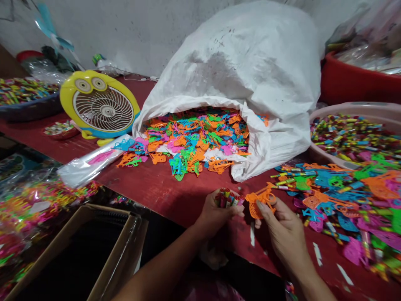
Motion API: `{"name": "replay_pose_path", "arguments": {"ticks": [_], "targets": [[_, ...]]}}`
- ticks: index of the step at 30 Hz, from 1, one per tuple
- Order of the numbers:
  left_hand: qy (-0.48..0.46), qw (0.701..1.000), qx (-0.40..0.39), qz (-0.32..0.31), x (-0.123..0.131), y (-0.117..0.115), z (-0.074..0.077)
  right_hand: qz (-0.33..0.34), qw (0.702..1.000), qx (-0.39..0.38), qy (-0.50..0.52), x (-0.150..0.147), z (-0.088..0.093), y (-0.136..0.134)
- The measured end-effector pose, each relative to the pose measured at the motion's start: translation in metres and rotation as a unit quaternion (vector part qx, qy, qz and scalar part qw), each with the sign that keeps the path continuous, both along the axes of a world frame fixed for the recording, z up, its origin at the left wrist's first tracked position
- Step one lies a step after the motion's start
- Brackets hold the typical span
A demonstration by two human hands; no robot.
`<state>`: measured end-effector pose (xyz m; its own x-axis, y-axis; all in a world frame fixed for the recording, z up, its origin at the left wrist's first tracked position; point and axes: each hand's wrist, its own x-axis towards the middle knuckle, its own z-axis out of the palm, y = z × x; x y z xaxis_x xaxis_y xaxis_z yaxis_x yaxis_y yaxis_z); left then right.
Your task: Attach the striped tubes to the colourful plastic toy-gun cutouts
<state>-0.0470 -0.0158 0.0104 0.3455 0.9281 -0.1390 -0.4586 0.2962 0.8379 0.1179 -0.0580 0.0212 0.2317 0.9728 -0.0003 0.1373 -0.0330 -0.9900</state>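
My left hand [216, 213] is closed round a bunch of small colourful tubes [228, 197], their ends pointing up and away. Close beside it, my right hand [283, 225] pinches an orange plastic piece [258, 202] with a mesh part, between thumb and fingers. Ahead of both hands, a big white sack [250, 62] lies with its mouth toward me. Many similar plastic pieces [194, 133] in orange, green, blue and pink spill from it onto the red table [150, 184]. Right of my right hand lies a heap of such pieces [338, 200] mixed with tubes.
A yellow cartoon-shaped fan [105, 106] stands at the left, near a clear plastic bag [90, 165]. Below the table edge is an open cardboard box [90, 251]. A pale pink basin [316, 125] of tubes and a red tub [351, 79] stand at the right.
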Motion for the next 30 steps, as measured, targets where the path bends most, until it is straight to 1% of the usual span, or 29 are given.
{"name": "replay_pose_path", "arguments": {"ticks": [3, 8, 10, 14, 19, 24, 26, 27, 28, 29, 30], "targets": [[-0.005, 1.0, 0.003, -0.006, 0.0, 0.0, 0.0, 0.009, 1.0, -0.003, -0.011, 0.002, 0.0, -0.001], [-0.016, 1.0, 0.006, -0.016, -0.001, -0.001, -0.003, 0.049, 0.997, 0.0, -0.061, 0.002, 0.008, -0.004], [-0.015, 0.999, 0.012, -0.027, -0.002, -0.001, -0.003, 0.044, 0.996, -0.002, -0.076, 0.001, 0.01, -0.007], [0.0, 0.999, 0.024, -0.034, -0.003, 0.0, -0.006, 0.025, 0.998, -0.018, -0.063, -0.002, 0.012, -0.009], [0.026, 0.998, 0.051, -0.04, -0.004, 0.001, -0.013, 0.043, 0.998, -0.029, -0.042, -0.006, 0.01, -0.003], [0.056, 0.996, 0.071, -0.002, -0.001, 0.001, -0.018, 0.017, 0.996, -0.004, -0.092, -0.02, 0.009, 0.003], [0.072, 0.994, 0.074, 0.024, 0.001, 0.001, -0.02, 0.024, 0.995, -0.011, -0.1, -0.015, 0.014, 0.007], [0.074, 0.994, 0.069, 0.042, 0.002, 0.001, -0.02, 0.007, 0.995, -0.016, -0.101, -0.006, 0.019, 0.01], [0.072, 0.994, 0.057, 0.06, 0.002, 0.002, -0.02, -0.028, 0.993, -0.02, -0.11, 0.007, 0.025, 0.014], [0.064, 0.994, 0.041, 0.074, 0.002, 0.003, -0.019, -0.078, 0.988, -0.022, -0.13, 0.025, 0.034, 0.019], [0.051, 0.995, 0.023, 0.083, 0.0, 0.005, -0.018, -0.143, 0.977, -0.008, -0.16, 0.046, 0.044, 0.023]]}}
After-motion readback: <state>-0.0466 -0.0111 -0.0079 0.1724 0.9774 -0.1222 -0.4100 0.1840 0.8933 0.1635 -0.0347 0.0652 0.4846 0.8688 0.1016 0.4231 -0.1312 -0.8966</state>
